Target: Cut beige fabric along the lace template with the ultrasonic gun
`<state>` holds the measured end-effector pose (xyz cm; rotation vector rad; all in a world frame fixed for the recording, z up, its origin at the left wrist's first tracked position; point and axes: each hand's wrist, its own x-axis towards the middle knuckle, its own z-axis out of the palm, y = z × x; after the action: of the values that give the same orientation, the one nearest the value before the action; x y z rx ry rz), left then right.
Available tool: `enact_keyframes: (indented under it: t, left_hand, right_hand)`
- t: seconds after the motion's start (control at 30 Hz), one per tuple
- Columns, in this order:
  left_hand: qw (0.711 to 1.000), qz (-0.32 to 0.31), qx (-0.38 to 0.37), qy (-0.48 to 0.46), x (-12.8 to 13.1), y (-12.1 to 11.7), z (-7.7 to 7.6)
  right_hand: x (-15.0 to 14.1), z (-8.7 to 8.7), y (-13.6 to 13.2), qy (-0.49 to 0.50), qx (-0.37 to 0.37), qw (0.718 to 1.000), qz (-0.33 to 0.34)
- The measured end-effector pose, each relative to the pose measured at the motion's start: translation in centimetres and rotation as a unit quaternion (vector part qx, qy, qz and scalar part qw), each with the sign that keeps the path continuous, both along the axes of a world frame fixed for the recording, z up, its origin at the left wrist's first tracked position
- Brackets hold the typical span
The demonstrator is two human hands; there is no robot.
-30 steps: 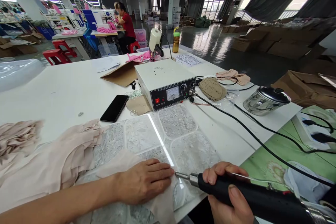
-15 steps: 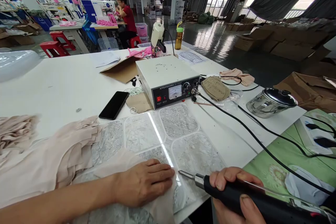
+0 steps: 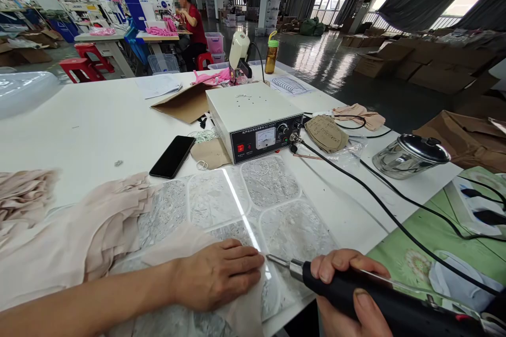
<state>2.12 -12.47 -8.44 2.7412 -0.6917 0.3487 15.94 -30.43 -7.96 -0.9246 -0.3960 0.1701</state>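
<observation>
A person's left hand (image 3: 221, 276) lay palm down on a thin beige fabric piece (image 3: 179, 245), fingers together and outstretched, resting flat rather than gripping. Beneath the cloth was a grey marbled mat (image 3: 300, 229) on a white table (image 3: 98, 116). The right hand (image 3: 350, 279) was wrapped around a black hand tool (image 3: 399, 305), fingers and thumb closed on its barrel. Its pointed metal tip (image 3: 279, 260) sat just beside the left fingertips, at the fabric's right edge; I could not tell whether it touched the cloth. Beyond the mat stood a cream control box (image 3: 253, 108). Its black front panel (image 3: 265, 138) carried white Chinese characters beginning "超声波" (ultrasonic), then a code too small to read surely. Nearby, brown card (image 3: 327, 133) bore handwriting I could not make out.
</observation>
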Motion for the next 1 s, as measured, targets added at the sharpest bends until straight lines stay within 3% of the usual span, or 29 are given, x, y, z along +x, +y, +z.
enact_keyframes:
  t: [1.0]
  left_hand:
    - [1.000,-0.007,-0.013,0.009,0.09,0.21,-0.24]
  right_hand:
    - [0.05,0.88,0.87,-0.060,-0.017,0.998,0.019]
